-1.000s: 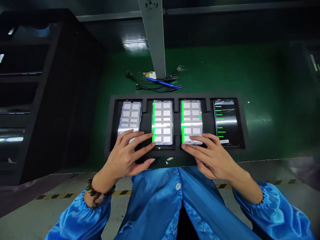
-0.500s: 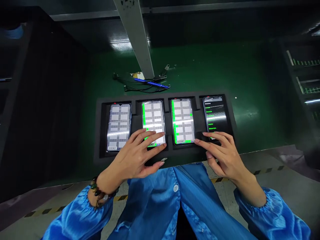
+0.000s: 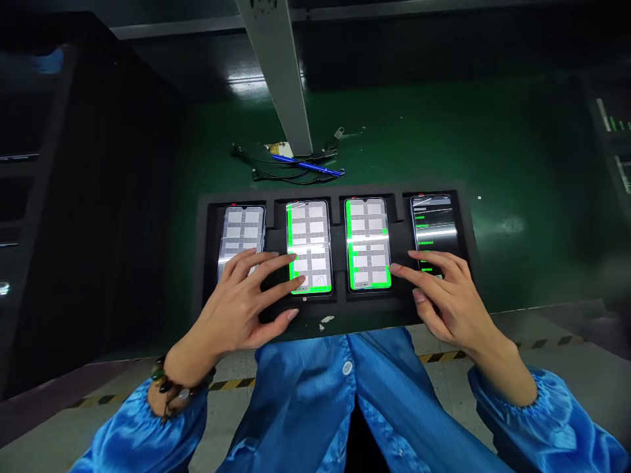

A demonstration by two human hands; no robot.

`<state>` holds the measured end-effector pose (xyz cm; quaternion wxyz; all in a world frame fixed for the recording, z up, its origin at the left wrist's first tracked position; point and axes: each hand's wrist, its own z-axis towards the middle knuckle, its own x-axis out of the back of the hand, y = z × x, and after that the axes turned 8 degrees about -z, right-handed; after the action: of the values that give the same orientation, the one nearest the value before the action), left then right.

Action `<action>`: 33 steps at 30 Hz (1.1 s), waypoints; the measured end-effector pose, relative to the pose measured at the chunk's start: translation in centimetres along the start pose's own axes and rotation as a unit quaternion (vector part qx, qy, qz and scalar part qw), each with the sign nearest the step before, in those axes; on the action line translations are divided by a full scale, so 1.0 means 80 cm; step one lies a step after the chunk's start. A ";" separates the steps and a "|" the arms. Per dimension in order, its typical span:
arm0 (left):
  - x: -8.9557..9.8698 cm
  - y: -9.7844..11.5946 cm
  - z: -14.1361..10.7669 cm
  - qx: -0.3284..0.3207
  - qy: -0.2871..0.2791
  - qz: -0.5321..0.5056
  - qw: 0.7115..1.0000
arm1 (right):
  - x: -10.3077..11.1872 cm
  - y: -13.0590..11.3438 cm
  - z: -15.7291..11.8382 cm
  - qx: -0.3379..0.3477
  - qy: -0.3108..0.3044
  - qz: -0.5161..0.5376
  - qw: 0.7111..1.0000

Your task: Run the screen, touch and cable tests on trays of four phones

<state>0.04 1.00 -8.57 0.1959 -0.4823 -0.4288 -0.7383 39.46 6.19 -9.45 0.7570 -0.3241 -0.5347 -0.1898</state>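
Several phones lie in a black tray (image 3: pixel 315 316). My left hand (image 3: pixel 241 302), fingers spread, covers the lower part of the leftmost phone (image 3: pixel 243 226); its index finger reaches the lower left of the second phone (image 3: pixel 309 246), which shows a grey and white grid with green along its left and bottom edges. My right hand (image 3: pixel 448 295) is spread too, its index fingertip at the lower right edge of the third phone (image 3: pixel 369 240), with a similar grid. Other fingers of that hand lie over the rightmost phone (image 3: pixel 434 220), whose dark screen has green lines. Neither hand holds anything.
Behind the tray, black cables (image 3: pixel 276 176) and a blue pen (image 3: pixel 308 164) lie at the foot of a grey metal post (image 3: pixel 280 79). Dark racks stand at both sides. A small whitish scrap (image 3: pixel 326 320) is near the front edge.
My left hand has moved left, off most of the second phone and over the first. My right index finger is slightly higher on the third phone's edge. More green shows along both grids.
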 end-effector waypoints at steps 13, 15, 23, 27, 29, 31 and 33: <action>-0.006 0.001 0.011 -0.034 -0.002 -0.012 0.999 | -0.014 -0.034 0.023 0.067 -0.026 0.076 0.994; -0.004 0.000 0.007 -0.037 0.000 -0.011 0.999 | -0.015 -0.037 0.028 0.072 -0.033 0.080 0.994; 0.000 -0.002 -0.011 -0.031 0.025 -0.009 0.999 | 0.002 -0.001 -0.007 0.016 0.000 0.036 0.999; -0.010 0.008 0.012 -0.045 -0.008 -0.036 0.998 | 0.002 0.001 -0.007 -0.004 -0.011 0.022 1.000; -0.014 0.012 0.025 -0.049 -0.026 -0.043 0.998 | 0.001 0.000 -0.003 -0.011 -0.015 0.013 1.000; -0.016 0.015 0.036 -0.048 -0.038 -0.045 0.997 | 0.001 0.000 0.001 -0.018 -0.019 0.007 1.000; -0.016 0.015 0.041 -0.050 -0.044 -0.044 0.997 | 0.001 0.001 0.002 -0.021 -0.023 0.009 0.999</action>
<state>3.26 2.90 -8.60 0.1197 -0.5045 -0.4203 -0.7446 39.41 6.39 -9.35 0.7389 -0.3489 -0.5454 -0.1868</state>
